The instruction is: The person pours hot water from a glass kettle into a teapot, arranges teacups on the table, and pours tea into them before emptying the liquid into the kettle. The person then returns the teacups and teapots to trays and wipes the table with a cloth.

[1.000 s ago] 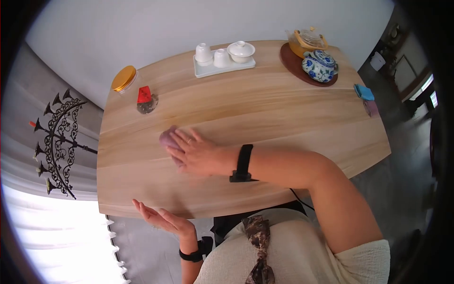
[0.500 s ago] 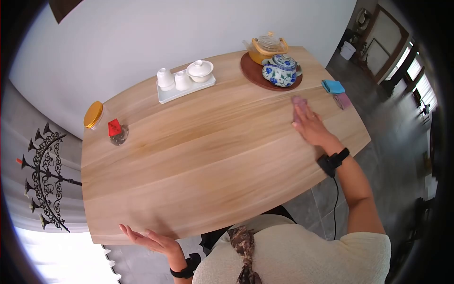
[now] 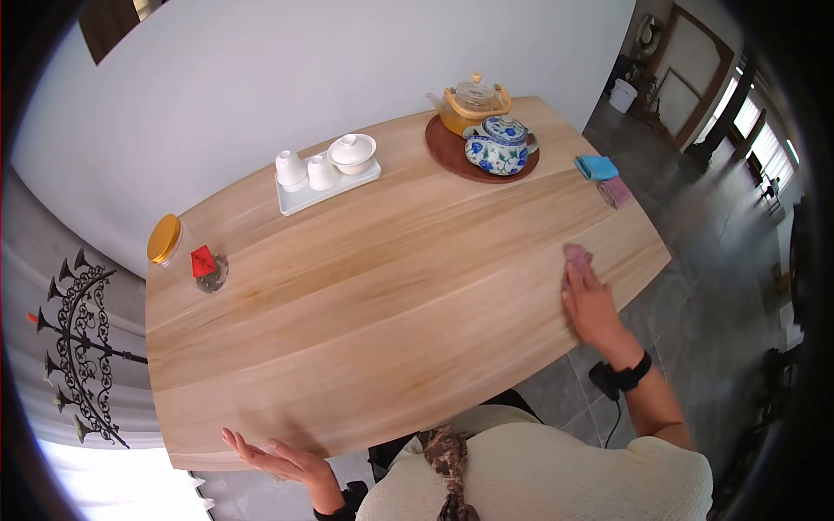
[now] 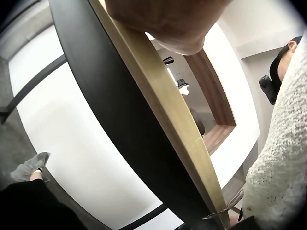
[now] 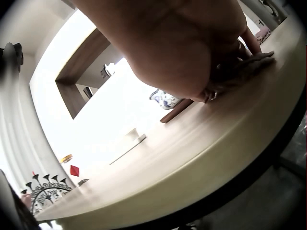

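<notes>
At the right edge of the head view, the right hand (image 3: 592, 306) is pressing a small pinkish cloth (image 3: 577, 255) flat against the table (image 3: 391, 286), fingers laid out straight over it so only the cloth's far tip is showing. A second ago this hand and cloth were sitting at the left-centre of the tabletop, half a second ago they were up by the brown tray (image 3: 452, 154) with the blue-and-white teapot (image 3: 497, 144), and now they are coming back down toward the near right corner (a long sweep, so most of the surface looks already wiped, in my judgement). At the bottom left of the frame the left hand (image 3: 276, 458) is waiting palm-up at the table's near edge, fingers relaxed and holding nothing, much as it was before.

Across the left wrist view, the left hand (image 4: 168, 21) is showing only as a blurred mass at the top, above the pale table edge (image 4: 163, 110); its fingers cannot be read here.

Over in the right wrist view, the right hand (image 5: 182, 43) is filling the upper frame, its fingers (image 5: 249, 43) bearing down on the cloth (image 5: 240, 72) at the upper right, with the tabletop (image 5: 192, 153) stretching away to the lower left.
</notes>
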`<state>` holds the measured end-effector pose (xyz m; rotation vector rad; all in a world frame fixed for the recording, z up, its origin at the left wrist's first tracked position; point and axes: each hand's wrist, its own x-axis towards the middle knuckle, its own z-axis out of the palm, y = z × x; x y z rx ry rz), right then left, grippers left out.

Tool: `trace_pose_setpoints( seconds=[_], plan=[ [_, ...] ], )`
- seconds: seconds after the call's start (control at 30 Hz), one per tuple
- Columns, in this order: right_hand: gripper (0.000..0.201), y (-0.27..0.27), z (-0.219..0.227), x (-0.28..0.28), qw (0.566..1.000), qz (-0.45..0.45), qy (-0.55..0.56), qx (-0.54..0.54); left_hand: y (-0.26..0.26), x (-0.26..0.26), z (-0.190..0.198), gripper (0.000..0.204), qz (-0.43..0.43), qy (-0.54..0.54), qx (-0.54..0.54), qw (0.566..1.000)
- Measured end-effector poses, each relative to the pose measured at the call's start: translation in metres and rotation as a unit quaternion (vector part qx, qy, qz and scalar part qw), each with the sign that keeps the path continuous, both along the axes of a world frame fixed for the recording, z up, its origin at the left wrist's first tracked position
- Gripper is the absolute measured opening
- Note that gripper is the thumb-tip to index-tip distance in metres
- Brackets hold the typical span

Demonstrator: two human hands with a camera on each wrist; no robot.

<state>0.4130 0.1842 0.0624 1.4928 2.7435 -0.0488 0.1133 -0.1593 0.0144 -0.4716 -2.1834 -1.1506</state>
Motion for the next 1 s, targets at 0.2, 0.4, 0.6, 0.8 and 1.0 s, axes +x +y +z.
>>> trace_pose_setpoints(
  seconds=[0.2, 0.4, 0.6, 0.8, 1.0],
  plan=[
    [0.042, -0.046, 0.049, -0.045, 0.872, 0.124, 0.292, -0.373, 0.003, 0.002, 0.002, 0.051, 0.001, 0.001, -0.021, 1.000],
    [0.044, -0.028, 0.072, -0.079, 0.484, 0.013, 0.498, -0.720, 0.002, 0.001, 0.001, 0.049, -0.006, 0.003, -0.021, 1.000],
    [0.050, -0.014, 0.062, -0.082, 0.512, 0.032, 0.510, -0.691, 0.004, 0.001, 0.002, 0.049, -0.013, 0.000, -0.016, 1.000],
    [0.035, 0.020, 0.050, -0.054, 0.597, -0.055, 0.516, -0.612, 0.002, 0.001, 0.003, 0.048, -0.012, -0.003, -0.033, 0.999],
    [0.040, 0.067, 0.057, -0.039, 0.873, -0.066, 0.262, -0.407, 0.003, 0.001, 0.002, 0.047, -0.019, -0.002, -0.039, 0.999]
  ],
)
